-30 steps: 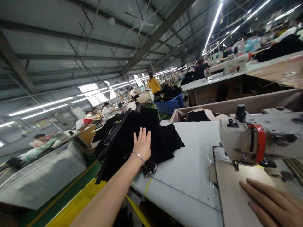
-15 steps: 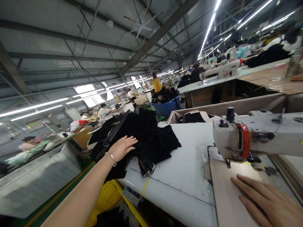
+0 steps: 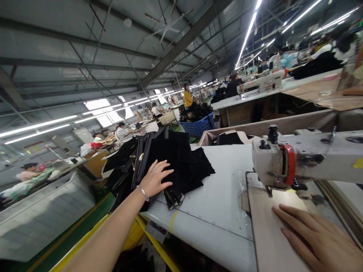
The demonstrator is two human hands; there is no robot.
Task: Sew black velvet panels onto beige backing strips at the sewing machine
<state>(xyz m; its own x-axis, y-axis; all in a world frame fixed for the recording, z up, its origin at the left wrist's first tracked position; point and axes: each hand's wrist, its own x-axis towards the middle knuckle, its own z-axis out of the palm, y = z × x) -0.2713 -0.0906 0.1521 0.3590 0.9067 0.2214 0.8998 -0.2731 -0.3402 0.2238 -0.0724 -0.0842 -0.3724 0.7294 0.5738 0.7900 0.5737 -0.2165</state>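
A heap of black fabric pieces with zippers (image 3: 181, 158) lies at the left end of the white sewing table (image 3: 221, 181). My left hand (image 3: 157, 177), with a silver bangle at the wrist, rests on this heap, fingers spread. Beside it a gold zipper pull (image 3: 141, 156) shows on one dark zipper strip. At the right, my right hand (image 3: 320, 238) lies flat with fingers stretched out on the pale plate (image 3: 272, 226) of the sewing machine (image 3: 286, 158), just in front of the needle area. Neither hand grips anything I can see.
A ruler scale (image 3: 210, 221) runs along the table's front edge. Behind the table stand a fabric-lined bin (image 3: 269, 128) and a blue crate (image 3: 198, 126) heaped with black pieces. A large pale bin (image 3: 48, 215) is at the left. Several people work farther back.
My left hand has shifted right and slightly up over the black heap, its fingers spreading wider. The zipper strip beside it now stands more upright with its pull showing. My right hand stays flat.
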